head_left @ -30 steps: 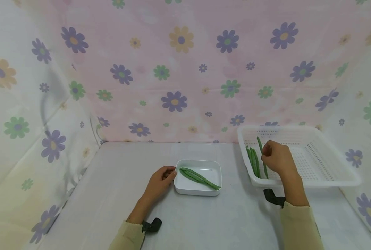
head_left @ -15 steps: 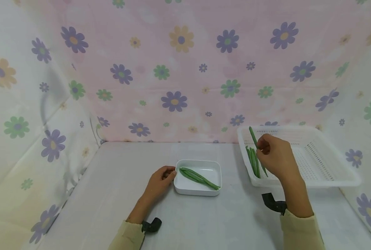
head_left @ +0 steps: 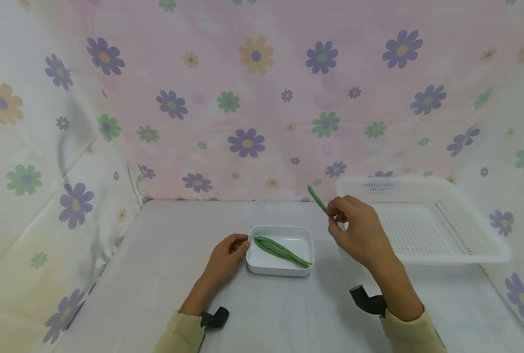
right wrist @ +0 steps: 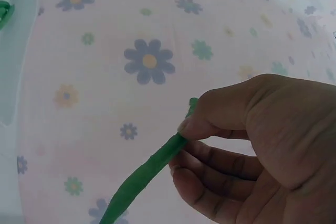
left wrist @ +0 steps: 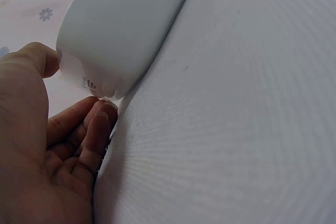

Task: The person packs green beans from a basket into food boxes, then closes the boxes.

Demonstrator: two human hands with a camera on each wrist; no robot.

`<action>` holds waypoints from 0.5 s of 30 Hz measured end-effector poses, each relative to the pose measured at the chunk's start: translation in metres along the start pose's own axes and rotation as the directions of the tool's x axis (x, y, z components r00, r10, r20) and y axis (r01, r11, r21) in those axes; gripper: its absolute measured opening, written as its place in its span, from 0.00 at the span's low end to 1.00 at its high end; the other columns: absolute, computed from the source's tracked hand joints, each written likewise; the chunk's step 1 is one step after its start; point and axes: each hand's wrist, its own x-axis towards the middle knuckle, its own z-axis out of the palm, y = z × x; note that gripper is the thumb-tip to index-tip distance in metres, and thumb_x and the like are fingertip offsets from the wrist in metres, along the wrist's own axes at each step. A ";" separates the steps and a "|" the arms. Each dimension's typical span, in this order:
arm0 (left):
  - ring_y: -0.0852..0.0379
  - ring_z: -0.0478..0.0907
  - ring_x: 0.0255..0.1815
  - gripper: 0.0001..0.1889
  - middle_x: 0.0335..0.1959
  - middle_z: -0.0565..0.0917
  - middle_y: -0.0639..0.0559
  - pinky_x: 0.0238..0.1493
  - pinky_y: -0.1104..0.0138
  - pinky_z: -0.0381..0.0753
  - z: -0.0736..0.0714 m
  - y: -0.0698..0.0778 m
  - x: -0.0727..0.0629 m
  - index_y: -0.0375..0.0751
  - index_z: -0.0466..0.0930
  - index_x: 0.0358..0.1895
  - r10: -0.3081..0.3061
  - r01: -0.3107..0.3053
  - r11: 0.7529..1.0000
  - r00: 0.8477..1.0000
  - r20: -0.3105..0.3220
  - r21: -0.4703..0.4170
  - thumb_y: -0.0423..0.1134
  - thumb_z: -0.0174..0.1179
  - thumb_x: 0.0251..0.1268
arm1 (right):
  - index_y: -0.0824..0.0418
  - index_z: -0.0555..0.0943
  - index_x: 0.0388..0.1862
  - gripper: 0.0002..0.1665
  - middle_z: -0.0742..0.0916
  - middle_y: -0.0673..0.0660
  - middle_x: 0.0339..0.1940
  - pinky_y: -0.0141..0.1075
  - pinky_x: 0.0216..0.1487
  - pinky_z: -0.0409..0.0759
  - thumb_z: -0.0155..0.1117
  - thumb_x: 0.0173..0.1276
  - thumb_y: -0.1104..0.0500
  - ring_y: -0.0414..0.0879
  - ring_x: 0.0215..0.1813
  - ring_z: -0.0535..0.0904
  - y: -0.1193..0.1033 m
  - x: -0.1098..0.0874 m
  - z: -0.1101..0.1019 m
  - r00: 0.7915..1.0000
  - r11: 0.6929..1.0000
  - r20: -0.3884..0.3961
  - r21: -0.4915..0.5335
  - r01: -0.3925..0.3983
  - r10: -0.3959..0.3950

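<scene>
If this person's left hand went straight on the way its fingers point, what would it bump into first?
Most likely the small glossy white rectangular dish: the thumb of the left hand appears to rest against its left end, though whether the other fingertips touch is hard to tell.

Right hand (head_left: 361, 233) hides part of basket (head_left: 456, 259); held green bean (right wrist: 142, 177) cut off, right wrist view; white dish (left wrist: 115, 24) marking (left wrist: 89, 83), probably print, unreadably small.

Two hands (head_left: 224, 255) (head_left: 360, 229), one dish (head_left: 279, 271), one basket (head_left: 456, 258)
</scene>
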 end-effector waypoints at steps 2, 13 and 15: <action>0.60 0.81 0.44 0.17 0.46 0.87 0.56 0.46 0.67 0.80 0.000 0.000 0.000 0.45 0.84 0.62 0.001 -0.001 1.000 1.000 -0.003 0.003 0.49 0.63 0.79 | 0.60 0.83 0.38 0.15 0.86 0.54 0.36 0.41 0.37 0.84 0.71 0.60 0.77 0.46 0.35 0.81 -0.006 0.001 0.011 0.998 0.998 -0.012 0.014 0.057 -0.057; 0.60 0.81 0.43 0.17 0.45 0.87 0.56 0.45 0.68 0.81 0.001 -0.001 0.001 0.46 0.85 0.62 -0.017 0.017 1.000 1.000 -0.002 -0.002 0.49 0.64 0.79 | 0.56 0.81 0.39 0.17 0.85 0.53 0.38 0.35 0.39 0.83 0.70 0.62 0.77 0.42 0.37 0.81 -0.014 -0.002 0.077 0.983 0.959 -0.019 0.216 0.183 -0.183; 0.60 0.81 0.43 0.17 0.45 0.87 0.55 0.44 0.68 0.81 0.001 0.000 0.001 0.46 0.85 0.62 -0.017 0.017 1.000 1.000 -0.001 -0.003 0.49 0.64 0.79 | 0.57 0.82 0.40 0.16 0.85 0.53 0.38 0.35 0.40 0.83 0.70 0.63 0.76 0.42 0.37 0.81 -0.014 -0.003 0.086 0.984 0.950 -0.008 0.261 0.172 -0.176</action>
